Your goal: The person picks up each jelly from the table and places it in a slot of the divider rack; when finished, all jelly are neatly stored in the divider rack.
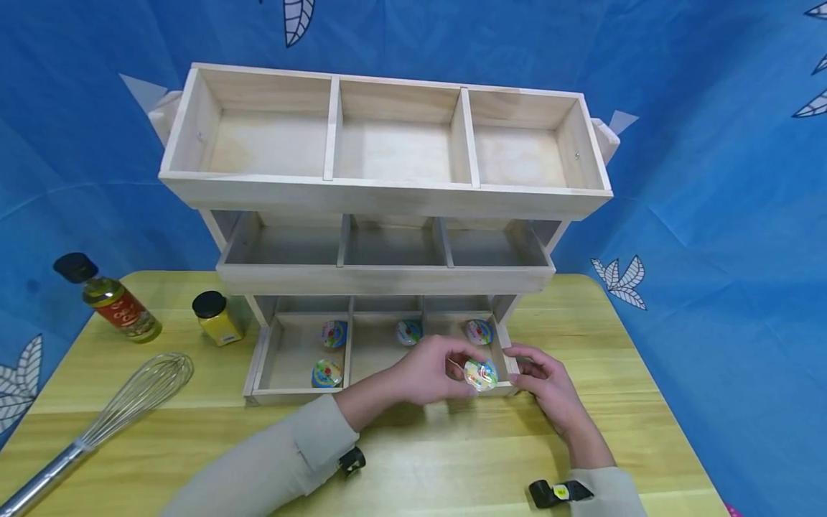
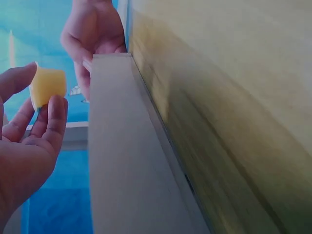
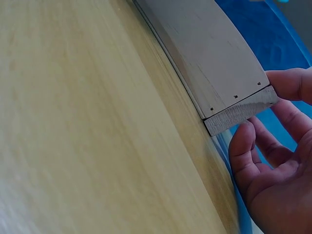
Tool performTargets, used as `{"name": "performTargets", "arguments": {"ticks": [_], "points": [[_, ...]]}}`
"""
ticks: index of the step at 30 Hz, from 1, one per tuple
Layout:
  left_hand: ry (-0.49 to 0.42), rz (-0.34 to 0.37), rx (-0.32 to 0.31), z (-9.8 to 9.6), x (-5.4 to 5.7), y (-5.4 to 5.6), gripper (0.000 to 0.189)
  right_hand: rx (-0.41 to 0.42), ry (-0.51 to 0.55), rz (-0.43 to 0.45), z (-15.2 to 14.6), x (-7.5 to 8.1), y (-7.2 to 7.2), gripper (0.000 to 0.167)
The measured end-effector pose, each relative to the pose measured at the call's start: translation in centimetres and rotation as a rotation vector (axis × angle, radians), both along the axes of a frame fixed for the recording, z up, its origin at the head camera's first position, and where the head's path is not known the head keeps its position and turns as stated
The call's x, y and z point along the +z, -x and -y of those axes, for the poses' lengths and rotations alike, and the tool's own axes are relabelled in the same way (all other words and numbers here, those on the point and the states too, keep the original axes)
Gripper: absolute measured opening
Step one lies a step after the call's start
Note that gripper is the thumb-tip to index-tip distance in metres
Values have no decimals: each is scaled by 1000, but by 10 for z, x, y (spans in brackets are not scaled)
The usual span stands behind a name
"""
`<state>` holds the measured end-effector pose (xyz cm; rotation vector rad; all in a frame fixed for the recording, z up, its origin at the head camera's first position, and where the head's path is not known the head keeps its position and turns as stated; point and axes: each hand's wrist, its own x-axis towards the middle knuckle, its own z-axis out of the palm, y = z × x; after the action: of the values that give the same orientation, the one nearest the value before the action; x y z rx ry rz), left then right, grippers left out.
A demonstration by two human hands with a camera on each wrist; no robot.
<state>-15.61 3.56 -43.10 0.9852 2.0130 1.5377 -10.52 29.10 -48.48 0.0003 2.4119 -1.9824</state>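
Observation:
My left hand [image 1: 429,370] pinches a small jelly cup [image 1: 481,375] between thumb and fingers, over the front edge of the bottom tier's right compartment. Its shiny printed lid shows in the head view; from the left wrist the jelly cup [image 2: 48,87] shows its yellow side. At the right front corner of the three-tier wooden rack [image 1: 388,280], my right hand [image 1: 548,388] grips the end of the bottom tier [image 3: 239,109]. More lidded jelly cups sit in that tier: two in the left compartment [image 1: 291,359], one in the middle, one at the back right [image 1: 479,332].
The upper tier [image 1: 388,194] and middle tier [image 1: 388,276] jut out above the bottom one, each split into three compartments. To the left stand an oil bottle [image 1: 123,309] and a yellow jar [image 1: 221,327] with black caps. A whisk [image 1: 123,409] lies at the front left.

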Motion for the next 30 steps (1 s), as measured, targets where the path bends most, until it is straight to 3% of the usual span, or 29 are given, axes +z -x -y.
{"name": "performTargets", "arguments": {"ticks": [8,16,24,30], "points": [[94,-31,102,-20,-13,17,34,-7,22,6,1,0,0,39],[236,-83,192,-36,-22,24,38,5,20,7,2,1,0,39],[403,-186,182,-44,-23,27,45,-2,16,-1,1,2,-1,39],[437,-197,150,-48,-21,28,46,-1,14,-4,1,1,0,39]]}}
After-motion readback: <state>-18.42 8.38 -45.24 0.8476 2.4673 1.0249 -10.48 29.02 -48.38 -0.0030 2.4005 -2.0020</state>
